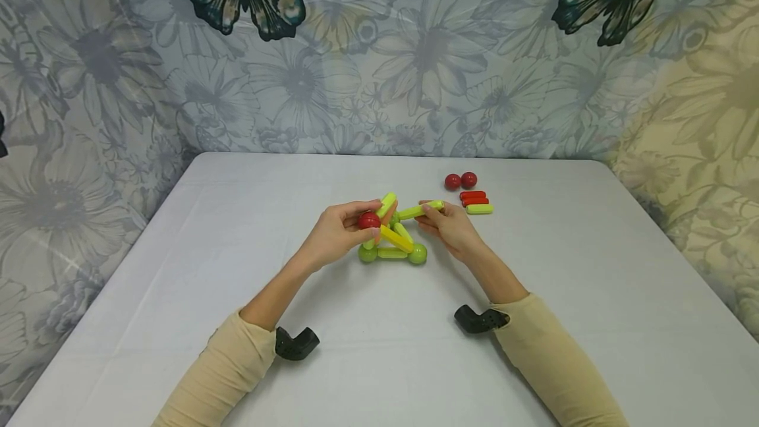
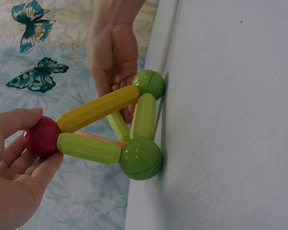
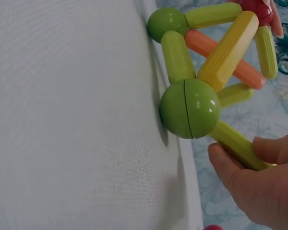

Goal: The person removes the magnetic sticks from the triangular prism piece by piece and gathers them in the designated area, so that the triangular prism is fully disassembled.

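A built figure of sticks and balls stands on the table. My left hand (image 1: 337, 232) holds the red ball (image 1: 369, 220) at its top between thumb and fingers. From that ball a yellow stick (image 2: 98, 109) and a light green stick (image 2: 89, 147) slope down to green balls (image 2: 141, 159) at the base. An orange stick (image 3: 201, 45) slants behind them. My right hand (image 1: 453, 229) pinches another light green stick (image 3: 237, 143) on the figure's right side. In the head view its far end meets a green ball at the back; whether they are joined I cannot tell.
Two loose red balls (image 1: 460, 181) lie at the back right of the white table (image 1: 367, 361). Beside them are red sticks (image 1: 474, 198) and one light green stick (image 1: 479, 209). A patterned cloth wall (image 1: 415, 104) rises behind the table.
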Demonstrator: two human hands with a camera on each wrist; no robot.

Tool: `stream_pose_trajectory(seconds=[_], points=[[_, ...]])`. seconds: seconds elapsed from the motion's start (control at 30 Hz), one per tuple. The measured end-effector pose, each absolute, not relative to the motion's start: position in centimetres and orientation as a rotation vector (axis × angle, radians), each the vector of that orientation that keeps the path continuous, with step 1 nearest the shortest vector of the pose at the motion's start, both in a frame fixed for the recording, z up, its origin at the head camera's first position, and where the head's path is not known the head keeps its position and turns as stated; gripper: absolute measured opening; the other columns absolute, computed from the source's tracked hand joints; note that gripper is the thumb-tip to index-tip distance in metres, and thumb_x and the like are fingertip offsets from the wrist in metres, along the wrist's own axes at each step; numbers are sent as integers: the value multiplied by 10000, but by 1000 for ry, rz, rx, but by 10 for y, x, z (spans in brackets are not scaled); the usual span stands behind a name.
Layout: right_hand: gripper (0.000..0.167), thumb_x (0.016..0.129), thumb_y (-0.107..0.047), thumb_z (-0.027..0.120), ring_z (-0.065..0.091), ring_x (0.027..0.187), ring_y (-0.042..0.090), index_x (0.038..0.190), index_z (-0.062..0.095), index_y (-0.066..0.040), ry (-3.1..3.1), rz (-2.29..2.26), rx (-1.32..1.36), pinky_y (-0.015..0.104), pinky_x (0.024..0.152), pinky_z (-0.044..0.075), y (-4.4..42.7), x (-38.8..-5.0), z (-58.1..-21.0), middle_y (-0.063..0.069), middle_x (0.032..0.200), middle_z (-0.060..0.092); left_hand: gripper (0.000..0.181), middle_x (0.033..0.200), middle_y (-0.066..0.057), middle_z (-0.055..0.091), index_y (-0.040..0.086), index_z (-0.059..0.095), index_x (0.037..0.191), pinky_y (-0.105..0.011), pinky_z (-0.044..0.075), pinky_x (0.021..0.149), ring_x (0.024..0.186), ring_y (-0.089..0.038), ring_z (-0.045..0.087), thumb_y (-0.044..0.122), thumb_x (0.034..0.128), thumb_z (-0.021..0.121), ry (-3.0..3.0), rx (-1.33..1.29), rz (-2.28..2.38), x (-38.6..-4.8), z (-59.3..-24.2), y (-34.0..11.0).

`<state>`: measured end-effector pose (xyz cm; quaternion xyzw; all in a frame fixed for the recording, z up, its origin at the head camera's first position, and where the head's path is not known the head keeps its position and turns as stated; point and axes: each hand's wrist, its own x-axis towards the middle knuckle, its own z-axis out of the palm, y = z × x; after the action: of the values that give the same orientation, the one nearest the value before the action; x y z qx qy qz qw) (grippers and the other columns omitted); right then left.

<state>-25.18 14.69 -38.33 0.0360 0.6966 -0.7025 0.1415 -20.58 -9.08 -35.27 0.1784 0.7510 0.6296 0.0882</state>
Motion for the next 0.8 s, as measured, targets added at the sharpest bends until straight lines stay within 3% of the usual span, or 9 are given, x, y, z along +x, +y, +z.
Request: stream_pose_trajectory(seconds=[0.47,0.67,0.8], points=[[440,1032,-130,424,474,1237,310,1430,343,38,1990,-1940,70,290,946,452,149,-253,-377,203,1380,414,451,1382,-82,505,-10,558,1307,-273,482,898,1177,-224,552,-38,868,659,2237,520,1880,-205,-353,-92],[516,992,-301,512,601,1050,235,1380,408,23,2006,-1973,184,261,852,509,147,-254,-380,190,1290,483,448,1373,-79,513,4,567,1304,-266,483,897,1171,-216,556,-20,869,669,2252,521,1867,-206,-354,-91],[462,987,-266,531,646,891,157,1320,462,47,2057,-1984,234,238,808,522,146,-255,-383,190,1209,534,454,1373,-78,514,7,564,1308,-266,483,896,1167,-217,559,-16,867,673,2248,525,1862,-207,-354,-90]])
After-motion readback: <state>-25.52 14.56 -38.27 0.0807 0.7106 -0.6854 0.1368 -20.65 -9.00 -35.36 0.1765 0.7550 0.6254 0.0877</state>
